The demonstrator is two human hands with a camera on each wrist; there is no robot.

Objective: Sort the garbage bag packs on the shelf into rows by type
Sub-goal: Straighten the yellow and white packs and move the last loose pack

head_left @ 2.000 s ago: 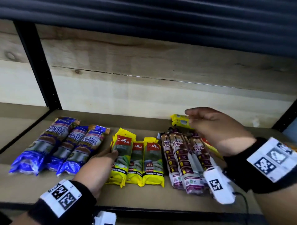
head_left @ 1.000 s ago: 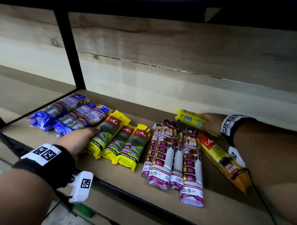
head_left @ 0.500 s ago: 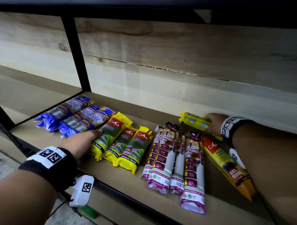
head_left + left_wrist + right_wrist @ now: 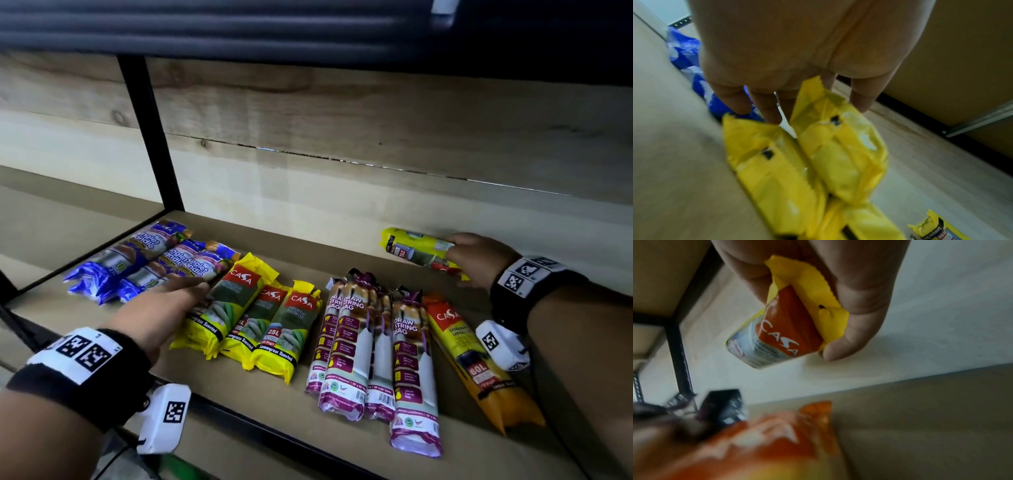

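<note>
Yellow pack [image 4: 416, 251] is being pinched by its end in the right hand [image 4: 478, 260], at the back of the shelf [image 4: 308, 253], apart from the yellow row [image 4: 253, 322]. Left hand [image 4: 161, 311] is lying flat, fingers straight, on that row's leftmost pack. Risks: the slick wrapper slipping from the pinch; carrying it across may be disturbing the purple row [image 4: 376, 346].

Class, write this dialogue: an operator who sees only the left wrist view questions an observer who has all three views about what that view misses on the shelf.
Operator: I see only yellow and blue packs. Where is the other hand?
Observer: The right hand grips one end of a small yellow pack near the back wall.
Operator: What lies right of my yellow row?
Observer: Purple draw-string packs, then one long orange pack.
</note>
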